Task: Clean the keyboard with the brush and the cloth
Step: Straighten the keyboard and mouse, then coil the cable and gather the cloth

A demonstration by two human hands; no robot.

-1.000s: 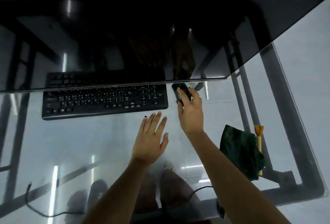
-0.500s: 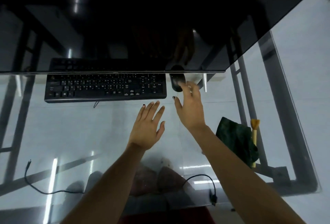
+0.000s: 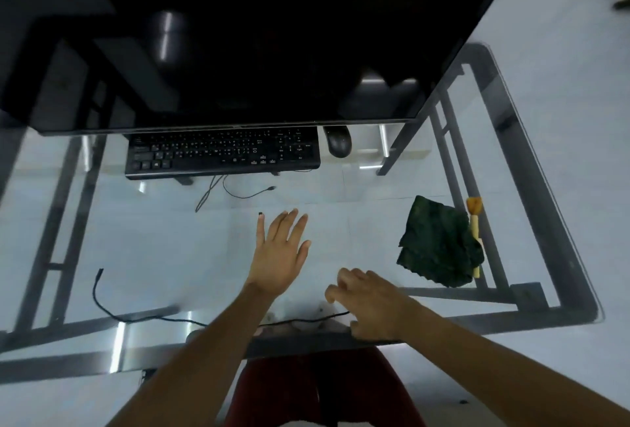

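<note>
A black keyboard (image 3: pixel 223 153) lies at the back of the glass desk (image 3: pixel 153 249), its far rows under the monitor's lower edge. A dark green cloth (image 3: pixel 439 246) lies crumpled at the right, and a brush (image 3: pixel 474 222) with a pale handle and orange bristles lies along its right side, partly under it. My left hand (image 3: pixel 279 253) hovers flat over the middle of the desk with straight fingers and holds nothing. My right hand (image 3: pixel 370 300) is near the front edge, its fingers loosely curled and empty, left of the cloth.
A large dark monitor (image 3: pixel 255 34) overhangs the back of the desk. A black mouse (image 3: pixel 338 144) sits right of the keyboard. Loose black cables (image 3: pixel 102 297) lie at the front left and just in front of the keyboard. The desk's metal frame shows through the glass.
My right hand has let go of the mouse and pulled back toward the front edge. The left hand has drawn back a little. The view has shifted back, showing more of the desk.
</note>
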